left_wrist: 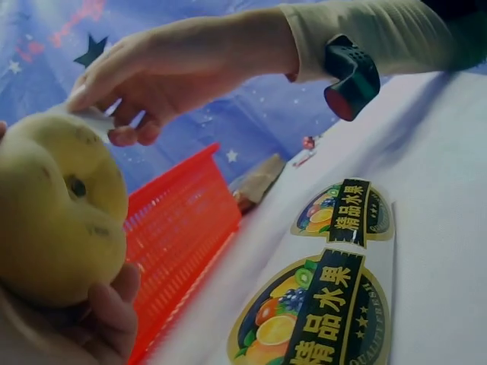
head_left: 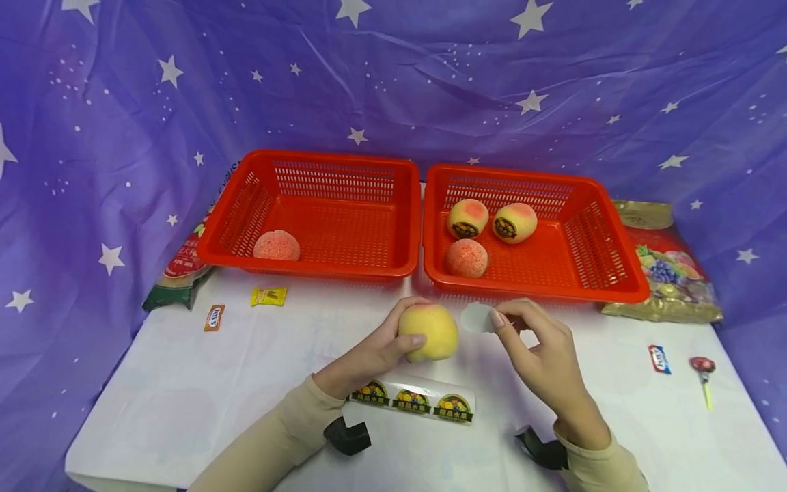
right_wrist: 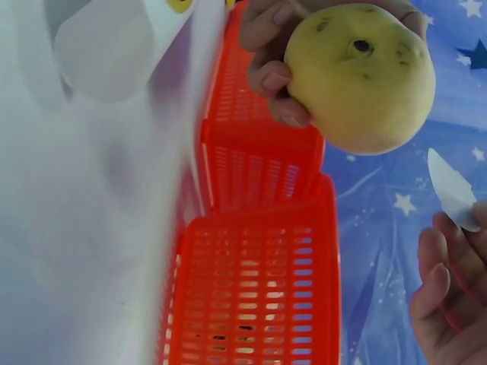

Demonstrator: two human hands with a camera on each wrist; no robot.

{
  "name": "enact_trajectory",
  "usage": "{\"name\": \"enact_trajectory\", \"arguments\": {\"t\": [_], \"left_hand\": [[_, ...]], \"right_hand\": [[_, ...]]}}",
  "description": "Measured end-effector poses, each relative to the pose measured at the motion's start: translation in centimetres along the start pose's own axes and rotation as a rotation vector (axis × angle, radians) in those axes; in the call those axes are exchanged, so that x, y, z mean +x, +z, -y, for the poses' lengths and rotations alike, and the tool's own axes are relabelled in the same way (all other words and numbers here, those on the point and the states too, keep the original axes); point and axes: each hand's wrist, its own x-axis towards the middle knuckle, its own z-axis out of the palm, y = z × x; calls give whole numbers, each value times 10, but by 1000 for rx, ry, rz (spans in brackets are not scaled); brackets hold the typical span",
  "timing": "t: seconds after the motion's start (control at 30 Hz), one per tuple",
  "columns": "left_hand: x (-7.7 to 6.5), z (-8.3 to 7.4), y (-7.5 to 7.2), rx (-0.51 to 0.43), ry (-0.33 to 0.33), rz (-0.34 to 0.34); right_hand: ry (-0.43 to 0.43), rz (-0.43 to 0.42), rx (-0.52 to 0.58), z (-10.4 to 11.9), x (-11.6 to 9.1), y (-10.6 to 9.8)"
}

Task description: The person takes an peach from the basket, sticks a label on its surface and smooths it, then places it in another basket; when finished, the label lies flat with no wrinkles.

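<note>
My left hand (head_left: 374, 353) grips a yellow peach (head_left: 435, 329) above the table, thumb across its near side. In the left wrist view the dimple and dark stem end of the peach show. To its right, my right hand (head_left: 547, 355) pinches a thin, pale sticker (head_left: 477, 318) by its edge between thumb and fingers. In the head view a small gap separates the sticker from the peach; its printed face is turned away. Below the peach lies a roll of fruit stickers (head_left: 410, 400), with black, gold and fruit-coloured labels on white backing.
A left red basket (head_left: 335, 270) holds a pink peach (head_left: 277, 246). The right red basket (head_left: 553, 290) holds two labelled peaches (head_left: 515, 223) and a pink one (head_left: 467, 258). Snack bags (head_left: 670, 273) flank the baskets. Small wrapped candies (head_left: 268, 296) and a lollipop (head_left: 703, 365) lie on the white table.
</note>
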Motion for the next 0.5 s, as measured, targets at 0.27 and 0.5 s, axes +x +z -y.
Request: {"name": "enact_trajectory", "arguments": {"t": [0.27, 0.5], "left_hand": [[-2, 0, -2, -44, -16, 41], [-4, -1, -2, -91, 0, 69]], "right_hand": [[-71, -64, 28, 22, 11, 0], [-145, -76, 18, 18, 11, 4]]}}
